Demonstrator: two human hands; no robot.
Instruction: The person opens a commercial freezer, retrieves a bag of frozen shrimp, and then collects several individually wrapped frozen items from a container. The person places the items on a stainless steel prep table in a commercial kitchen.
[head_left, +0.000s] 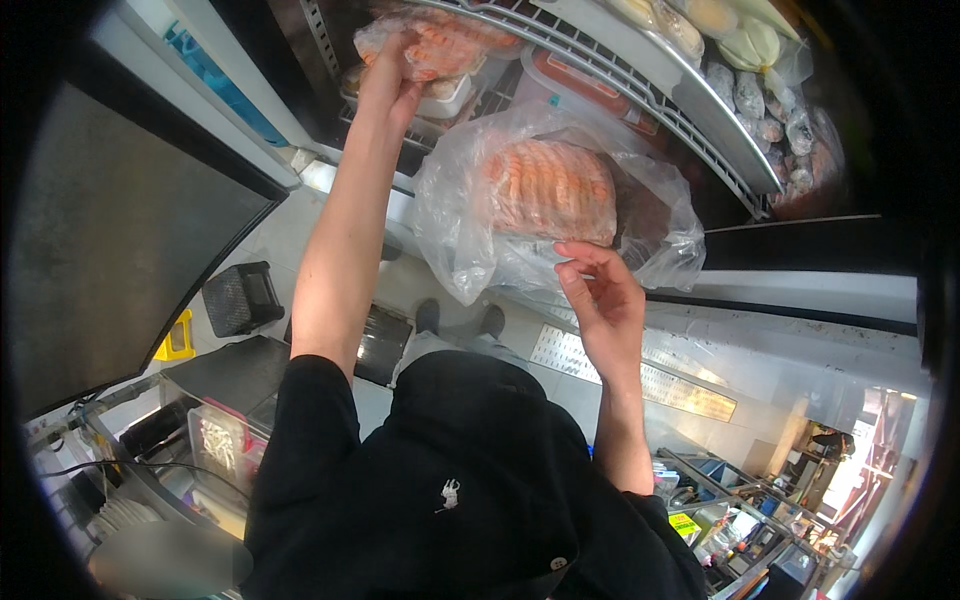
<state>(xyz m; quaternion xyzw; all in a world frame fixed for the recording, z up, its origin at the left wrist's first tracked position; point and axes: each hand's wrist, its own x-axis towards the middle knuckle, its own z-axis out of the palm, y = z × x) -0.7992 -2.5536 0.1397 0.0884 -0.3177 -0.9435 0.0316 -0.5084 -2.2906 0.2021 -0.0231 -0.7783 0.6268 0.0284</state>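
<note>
My left hand reaches into the cold cabinet and is on a plastic-wrapped pack of orange-pink shrimp, above a white tub; its fingers are partly hidden, so whether they grip the pack cannot be told. A second block of packed shrimp lies in a large open clear plastic bag at the front of the cabinet. Just in front of that block, my right hand hovers near the bag's lower edge, fingers curled loosely and apart, holding nothing.
Behind the bag stands a lidded plastic container. A wire shelf above holds bagged food. The cabinet door hangs open at left, with a black crate on the floor beyond. A blurred round shape is at lower left.
</note>
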